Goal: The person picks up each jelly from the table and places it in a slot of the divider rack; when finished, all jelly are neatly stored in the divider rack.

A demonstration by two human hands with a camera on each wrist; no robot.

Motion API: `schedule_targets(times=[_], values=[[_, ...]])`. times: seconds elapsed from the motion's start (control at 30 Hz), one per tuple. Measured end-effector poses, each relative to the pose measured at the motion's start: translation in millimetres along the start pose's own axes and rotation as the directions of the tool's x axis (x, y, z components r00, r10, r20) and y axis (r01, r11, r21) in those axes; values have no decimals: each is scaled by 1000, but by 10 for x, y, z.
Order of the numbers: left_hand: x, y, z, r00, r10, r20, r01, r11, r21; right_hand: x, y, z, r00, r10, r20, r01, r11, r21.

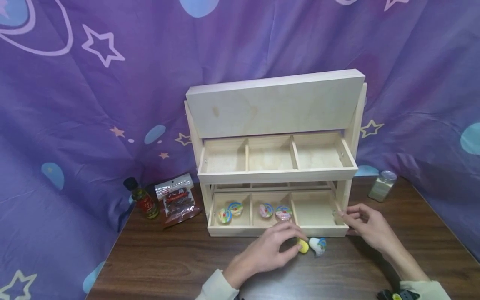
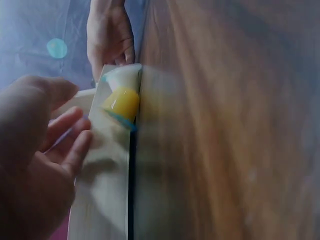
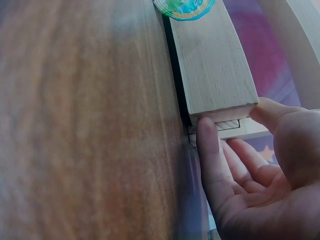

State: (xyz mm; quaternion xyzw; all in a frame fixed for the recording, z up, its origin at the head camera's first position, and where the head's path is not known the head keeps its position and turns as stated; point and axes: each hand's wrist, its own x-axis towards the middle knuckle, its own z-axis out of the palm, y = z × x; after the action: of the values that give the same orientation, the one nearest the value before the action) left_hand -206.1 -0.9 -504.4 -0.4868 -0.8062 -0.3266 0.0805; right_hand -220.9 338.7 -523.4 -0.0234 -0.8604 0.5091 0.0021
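Note:
A wooden rack [image 1: 277, 176] has two divided trays, one above the other. In the lower tray, two yellowish jelly cups [image 1: 225, 216] lie in the left compartment and two pink jelly cups [image 1: 266, 211] in the middle one. In front of it, on the table, are a yellow jelly cup [image 2: 122, 104] and a white jelly cup [image 1: 318, 245] with a printed lid. My left hand [image 1: 271, 246] is beside the yellow cup, its fingers apart from it in the left wrist view. My right hand [image 1: 369, 227] grips the lower tray's right end with thumb and fingers.
At the left stand a dark-capped bottle [image 1: 144, 202] and a plastic bag of dark spice [image 1: 179, 203]. A lidded glass jar [image 1: 382, 186] is at the back right of the wooden table [image 1: 168, 260]. A purple curtain [image 1: 150, 83] hangs behind.

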Motion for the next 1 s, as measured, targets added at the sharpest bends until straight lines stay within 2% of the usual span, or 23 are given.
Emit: schedule_targets(times=[0.43,0.73,0.87,1.0], values=[[-43,0,88,991,-26,134,23,999,24,0,5,-2,1000,-11,7,11,1000,3],[-47,-11,107,987,-25,156,26,1000,1,5,-6,12,1000,-14,6,14,1000,4],[-41,-11,100,983,-45,180,49,999,-18,0,-7,15,1000,-16,8,16,1000,18],[-44,-4,95,971,-101,216,106,994,-11,-2,2,15,1000,-15,12,15,999,30]])
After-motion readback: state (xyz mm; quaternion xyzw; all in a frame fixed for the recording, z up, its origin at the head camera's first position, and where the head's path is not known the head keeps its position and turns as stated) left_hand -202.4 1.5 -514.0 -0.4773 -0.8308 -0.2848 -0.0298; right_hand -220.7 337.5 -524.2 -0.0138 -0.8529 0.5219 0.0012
